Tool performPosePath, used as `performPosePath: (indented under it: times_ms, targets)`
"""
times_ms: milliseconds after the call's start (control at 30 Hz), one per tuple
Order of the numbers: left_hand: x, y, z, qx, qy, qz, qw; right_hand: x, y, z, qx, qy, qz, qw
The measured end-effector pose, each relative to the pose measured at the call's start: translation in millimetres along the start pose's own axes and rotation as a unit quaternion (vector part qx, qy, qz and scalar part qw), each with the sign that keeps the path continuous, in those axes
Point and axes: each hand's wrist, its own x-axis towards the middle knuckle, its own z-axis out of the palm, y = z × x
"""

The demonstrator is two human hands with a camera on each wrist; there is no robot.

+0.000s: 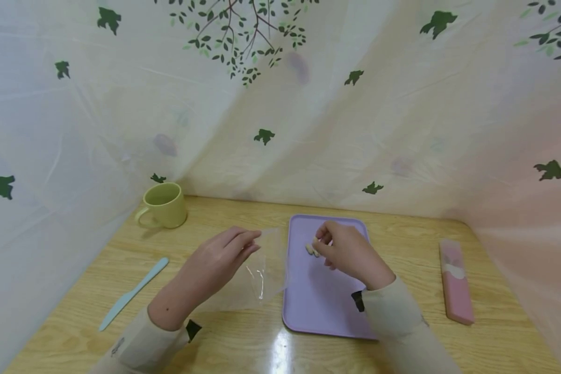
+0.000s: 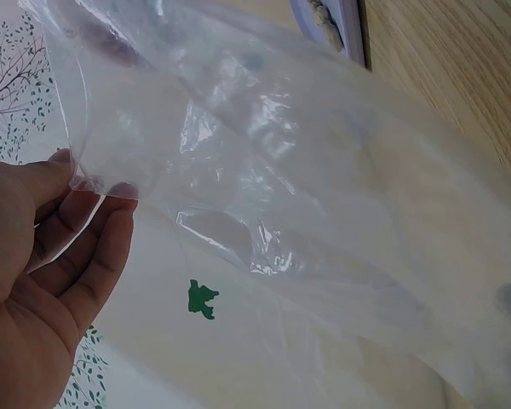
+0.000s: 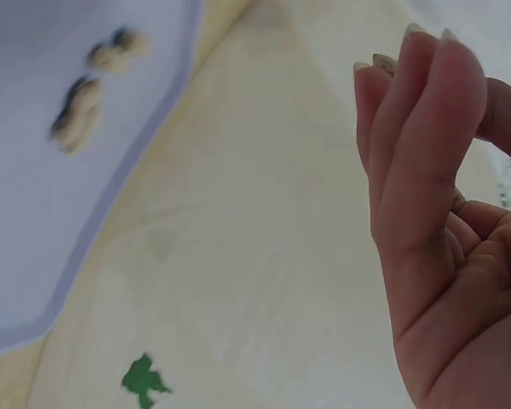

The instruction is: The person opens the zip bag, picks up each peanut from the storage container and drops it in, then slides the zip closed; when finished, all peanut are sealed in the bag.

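Above the worktop (image 1: 234, 345), the left hand (image 1: 222, 254) pinches a clear bag (image 1: 264, 270) at the tray's (image 1: 315, 309) nine o'clock; the right hand (image 1: 347, 250) pinches a peanut (image 3: 383, 63).

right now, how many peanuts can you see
3: one peanut and a second peanut lie close together on the purple tray; the right hand pinches what looks like a third peanut, mostly hidden. Others could be behind that hand.
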Motion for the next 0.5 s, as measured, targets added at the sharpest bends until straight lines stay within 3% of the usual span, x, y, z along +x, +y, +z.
performPosePath:
  times_ms: [167, 500]
  targets:
    - [-0.2, -0.3, -0.1, 0.002, 0.002, 0.0, 1.0, -14.4, -22.9, 2.9, 0.043, -0.018, -0.038, 0.9982]
    - [-0.3, -0.6, -1.4, 0.001, -0.005, -0.007, 1.0, -26.3, -44.6, 16.8, 0.054, -0.057, -0.096, 0.9923]
